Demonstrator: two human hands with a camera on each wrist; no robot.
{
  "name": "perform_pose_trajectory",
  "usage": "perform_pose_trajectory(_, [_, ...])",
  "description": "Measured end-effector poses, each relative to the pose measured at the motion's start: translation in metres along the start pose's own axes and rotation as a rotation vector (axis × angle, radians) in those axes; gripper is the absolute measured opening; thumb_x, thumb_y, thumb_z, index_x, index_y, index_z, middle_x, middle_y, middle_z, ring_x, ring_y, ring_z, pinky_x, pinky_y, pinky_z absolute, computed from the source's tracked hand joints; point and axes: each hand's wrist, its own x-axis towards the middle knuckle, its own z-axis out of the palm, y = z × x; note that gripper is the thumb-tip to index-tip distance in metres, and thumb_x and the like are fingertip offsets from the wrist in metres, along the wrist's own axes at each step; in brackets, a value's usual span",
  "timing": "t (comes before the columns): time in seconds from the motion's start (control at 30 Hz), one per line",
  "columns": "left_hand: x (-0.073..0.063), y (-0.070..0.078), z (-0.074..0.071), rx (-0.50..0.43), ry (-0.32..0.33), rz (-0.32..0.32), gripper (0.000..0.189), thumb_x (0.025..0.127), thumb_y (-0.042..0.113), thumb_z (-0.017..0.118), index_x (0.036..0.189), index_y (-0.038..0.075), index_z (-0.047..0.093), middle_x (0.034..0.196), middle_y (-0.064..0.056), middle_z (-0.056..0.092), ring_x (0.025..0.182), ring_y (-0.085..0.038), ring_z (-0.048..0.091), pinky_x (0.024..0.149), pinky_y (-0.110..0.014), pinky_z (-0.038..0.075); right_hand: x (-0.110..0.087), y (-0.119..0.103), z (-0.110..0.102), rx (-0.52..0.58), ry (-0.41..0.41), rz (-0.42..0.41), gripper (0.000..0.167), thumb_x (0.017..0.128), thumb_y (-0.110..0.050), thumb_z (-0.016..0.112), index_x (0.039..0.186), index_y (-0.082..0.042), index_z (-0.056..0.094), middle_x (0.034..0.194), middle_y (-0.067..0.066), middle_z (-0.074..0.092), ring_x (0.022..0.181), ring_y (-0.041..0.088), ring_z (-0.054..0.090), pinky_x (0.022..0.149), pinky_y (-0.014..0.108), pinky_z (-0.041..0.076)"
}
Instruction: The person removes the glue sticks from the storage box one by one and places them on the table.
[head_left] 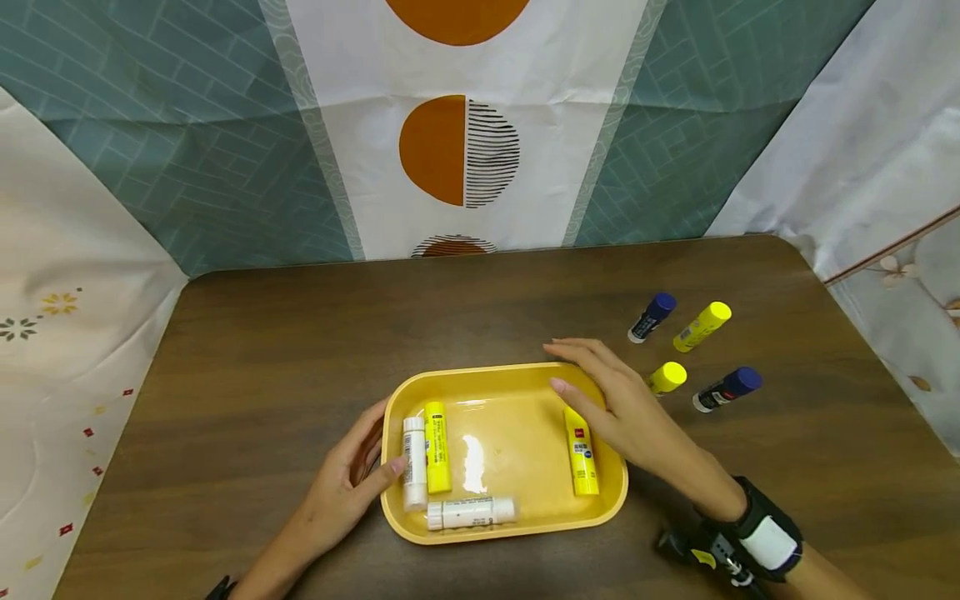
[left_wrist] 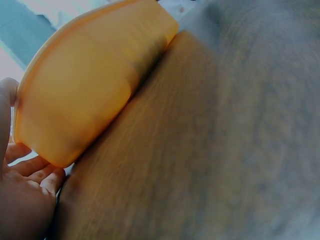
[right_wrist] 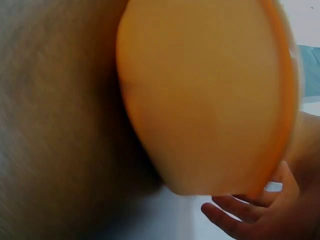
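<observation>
A yellow tray [head_left: 517, 450] lies on the table between my two hands. My left hand [head_left: 341, 492] grips its left side, thumb over the rim and fingers against the outer wall, as the left wrist view also shows. At the far right corner, my right hand [head_left: 611, 404] reaches over the rim with fingers extended. Inside the tray, a white glue stick [head_left: 414, 467] and a yellow glue stick [head_left: 437, 450] lie side by side at the left. Another white glue stick [head_left: 471, 513] lies along the near edge. A yellow glue stick [head_left: 581, 454] lies at the right, partly under my right hand.
Right of the tray, a blue-capped glue stick [head_left: 651, 318] and a yellow one [head_left: 702, 327] stand farther back. Nearer are another yellow one [head_left: 667, 378], partly hidden by my right hand, and another blue-capped one [head_left: 727, 389]. A patterned cloth [head_left: 337, 125] hangs behind the wooden table [head_left: 285, 333].
</observation>
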Motion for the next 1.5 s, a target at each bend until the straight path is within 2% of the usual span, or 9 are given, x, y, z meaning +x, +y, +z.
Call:
perform_pose_trajectory(0.2, [0.008,0.019,-0.005,0.035,0.049,-0.069,0.074,0.098,-0.002,0.062,0.16,0.016,0.026,0.162,-0.016,0.03,0.148,-0.027,0.032,0.114,-0.019,0.033,0.006,0.0,0.008,0.107,-0.042,0.023,0.044,0.105,-0.03,0.058,0.147,-0.022,0.052,0.143,-0.004,0.055,0.129,0.017,0.055,0.107,0.046,0.048])
perform_pose_trajectory(0.3, [0.017,0.045,-0.006,0.229,0.117,-0.049,0.082,0.093,0.002,0.071,0.16,0.025,0.027,0.16,-0.007,0.034,0.143,-0.025,0.039,0.111,-0.018,0.039,0.007,0.001,0.007,0.14,-0.021,0.027,0.04,0.104,-0.028,0.059,0.144,-0.023,0.055,0.142,-0.007,0.057,0.13,0.015,0.054,0.109,0.046,0.046])
perform_pose_trajectory(0.43, [0.029,0.082,-0.003,0.628,0.132,0.129,0.067,0.086,0.009,0.08,0.146,0.023,0.052,0.141,0.004,0.053,0.129,-0.018,0.047,0.104,-0.028,0.044,0.009,0.002,0.004,0.161,-0.01,0.033,0.037,0.104,-0.027,0.059,0.142,-0.027,0.056,0.136,-0.009,0.061,0.125,0.013,0.058,0.106,0.046,0.049])
perform_pose_trajectory(0.63, [0.049,0.095,0.01,1.126,-0.163,0.375,0.036,0.083,0.027,0.082,0.115,0.015,0.07,0.109,0.002,0.063,0.103,-0.017,0.053,0.081,-0.034,0.048,0.016,0.001,0.003,0.202,-0.044,0.038,0.037,0.105,-0.029,0.057,0.142,-0.028,0.055,0.136,-0.006,0.061,0.119,0.015,0.061,0.099,0.046,0.054])
perform_pose_trajectory(0.8, [0.056,0.096,0.016,1.339,-0.417,0.312,0.048,0.079,0.044,0.085,0.116,0.016,0.069,0.109,-0.002,0.065,0.106,-0.022,0.056,0.089,-0.039,0.052,0.02,-0.003,0.004,0.206,-0.065,0.039,0.037,0.105,-0.031,0.057,0.142,-0.029,0.054,0.136,-0.006,0.061,0.117,0.015,0.061,0.097,0.045,0.054])
perform_pose_trajectory(0.97, [0.054,0.099,0.02,1.408,-0.566,0.142,0.051,0.077,0.051,0.084,0.113,0.018,0.07,0.119,-0.003,0.065,0.115,-0.027,0.053,0.096,-0.045,0.052,0.021,-0.004,0.007,0.209,-0.082,0.044,0.038,0.105,-0.034,0.056,0.142,-0.027,0.055,0.134,-0.008,0.062,0.115,0.013,0.061,0.098,0.045,0.054])
perform_pose_trajectory(1.1, [0.058,0.094,0.028,1.465,-0.621,0.111,0.044,0.08,0.044,0.083,0.114,0.021,0.069,0.118,0.0,0.062,0.114,-0.024,0.05,0.094,-0.041,0.052,0.012,0.001,0.008,0.199,-0.059,0.069,0.036,0.105,-0.034,0.056,0.14,-0.027,0.056,0.133,-0.007,0.062,0.116,0.015,0.062,0.098,0.048,0.053])
perform_pose_trajectory(1.33, [0.064,0.071,0.046,1.592,-0.611,0.381,0.021,0.087,0.032,0.077,0.106,0.033,0.069,0.096,0.006,0.065,0.09,-0.015,0.052,0.069,-0.026,0.048,-0.006,0.011,0.013,0.184,-0.032,0.119,0.032,0.106,-0.034,0.055,0.138,-0.03,0.056,0.131,-0.006,0.064,0.113,0.016,0.062,0.094,0.048,0.054])
perform_pose_trajectory(1.5, [0.063,0.078,0.027,1.166,-0.498,0.459,0.018,0.087,0.03,0.074,0.101,0.024,0.065,0.085,0.011,0.058,0.075,-0.006,0.052,0.064,-0.016,0.042,-0.009,0.012,0.017,0.198,-0.01,0.1,0.033,0.106,-0.032,0.055,0.139,-0.026,0.056,0.134,-0.006,0.063,0.121,0.018,0.06,0.1,0.053,0.05])
